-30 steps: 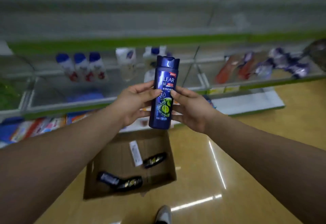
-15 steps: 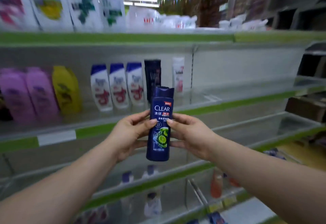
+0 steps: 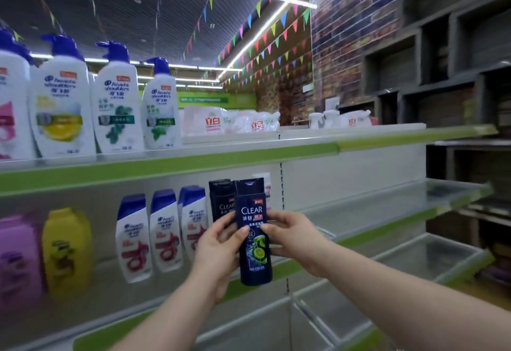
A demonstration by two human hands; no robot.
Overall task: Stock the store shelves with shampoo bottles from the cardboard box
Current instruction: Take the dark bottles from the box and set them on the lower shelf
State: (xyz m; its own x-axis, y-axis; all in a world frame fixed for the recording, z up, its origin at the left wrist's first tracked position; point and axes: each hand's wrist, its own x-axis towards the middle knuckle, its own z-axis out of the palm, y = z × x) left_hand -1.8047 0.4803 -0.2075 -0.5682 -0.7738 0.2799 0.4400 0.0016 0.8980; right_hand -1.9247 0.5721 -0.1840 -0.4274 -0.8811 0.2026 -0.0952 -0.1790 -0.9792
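— Where is the dark blue shampoo bottle [image 3: 255,253] at this moment?

— It is between the two hands, upright, with its cap on top and its label turned to the person. The left hand [image 3: 215,253] grips its left side and the right hand [image 3: 293,238] grips its right side. Both thumbs lie on the front of the label and nearly meet there, and the other fingers go behind the bottle.

— Does the bottle stand on something?

— I cannot tell this for sure. Its bottom is in front of the green edge of the middle shelf [image 3: 387,212], which runs behind the hands.

— What is close to the hands?

— Just behind the left hand's fingers stands a black bottle [image 3: 221,198] on this shelf. To the left of the left hand stand three white bottles with blue caps [image 3: 163,234] in a row, then further left a yellow bottle [image 3: 66,251] and purple packs [image 3: 16,262], which are blurred. To the right of the right hand the shelf surface is bare metal.

— And above the hands?

— The upper shelf [image 3: 276,154] carries big white pump bottles [image 3: 116,107] above and left of the left hand, and white bags [image 3: 210,122] lie straight above the hands. Coloured flags [image 3: 276,27] hang under the ceiling
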